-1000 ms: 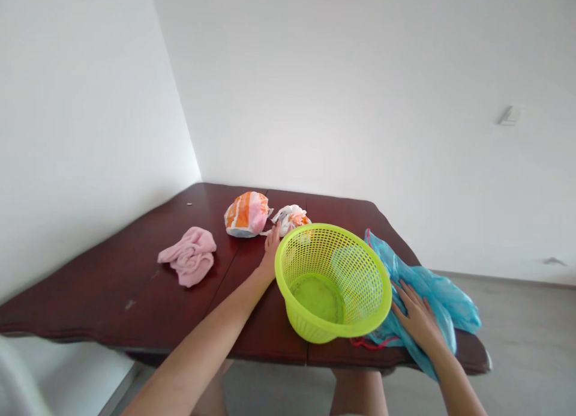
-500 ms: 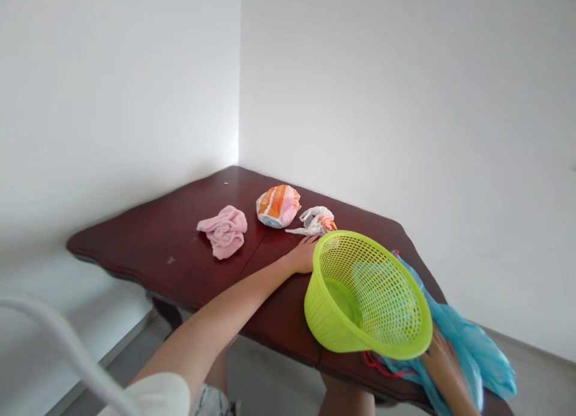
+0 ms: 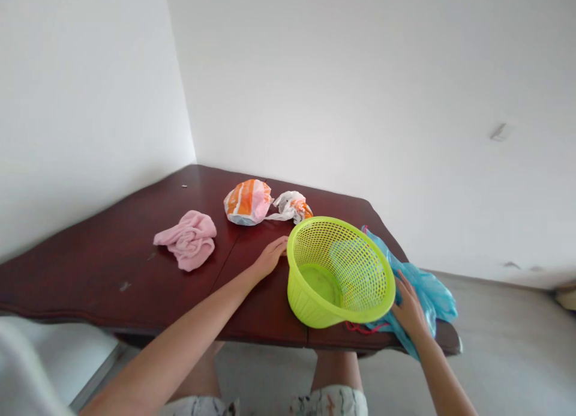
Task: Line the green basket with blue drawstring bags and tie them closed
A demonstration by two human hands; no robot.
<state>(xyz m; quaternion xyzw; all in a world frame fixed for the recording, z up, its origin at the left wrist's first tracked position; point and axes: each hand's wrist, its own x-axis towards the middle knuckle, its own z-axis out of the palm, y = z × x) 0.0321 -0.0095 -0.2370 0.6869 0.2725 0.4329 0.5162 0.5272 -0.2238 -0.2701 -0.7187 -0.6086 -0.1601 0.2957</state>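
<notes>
Lower-centre plastic basket [image 3: 308, 308]: probably light, best rim-gripped. Right hand [image 3: 410, 306] loosely spread, nothing gripped; left hand [image 3: 270, 257] half-curled, hold can't be told.

The latticed basket [image 3: 300, 301] between the left fingers [image 3: 279, 245] and right fingers [image 3: 404, 287] is lime green; under the right ones lies a blue bag [image 3: 435, 290] with a red drawstring [image 3: 360, 329]. Beyond the left fingers: an orange-and-white-striped bundle [image 3: 247, 202], a white-and-orange bag [image 3: 293, 207]; leftward, pink cloth [image 3: 191, 241]; below, red-brown table [image 3: 94, 266].

On worktop [image 3: 112, 236] before me: pink cloth [image 3: 191, 239] lies crumpled to my left, orange-striped bag [image 3: 248, 202] farther back, crumpled white-and-orange bag [image 3: 292, 206] just beside it. Pale wall [image 3: 337, 104] behind; grey floor [image 3: 504, 332] to my right.
</notes>
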